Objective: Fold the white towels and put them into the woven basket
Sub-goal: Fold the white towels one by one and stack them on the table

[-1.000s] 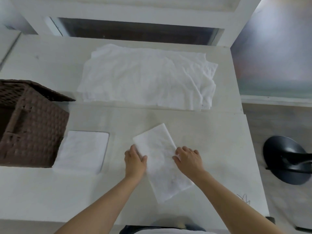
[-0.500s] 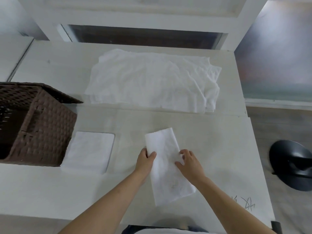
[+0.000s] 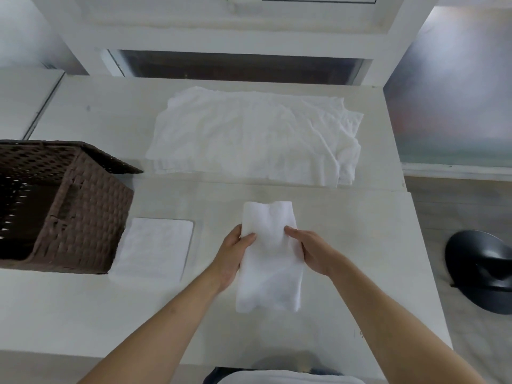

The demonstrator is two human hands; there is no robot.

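Surroundings: pale table (image 3: 346,245), two-level top w/ a step across the middle. Brown woven basket (image 3: 69,206) at table's left edge, partly out of frame; inside too dark to read. Just right of basket, touching or nearly touching its wall (can't tell which), one folded towel (image 3: 155,249), squarish, flat. Far half of table: towel pile (image 3: 249,139), unfolded, wrinkled, spread wide, layered edges showing at its near side. Black rounded object (image 3: 479,273) on floor off table's right edge, prob. a chair base. Window frame behind table.

Between held towel and basket: only the squarish towel lies along that line; otherwise bare tabletop.

Held towel (image 3: 270,261): narrow strip, front-centre of table. Long axis runs near-to-far, far end tipped slightly right. Far end looks raised and bowed; near end hangs low toward table.

Left hand (image 3: 231,259): grips strip's left edge, thumb on top. Right hand (image 3: 310,252): grips right edge, fingers curled onto cloth.
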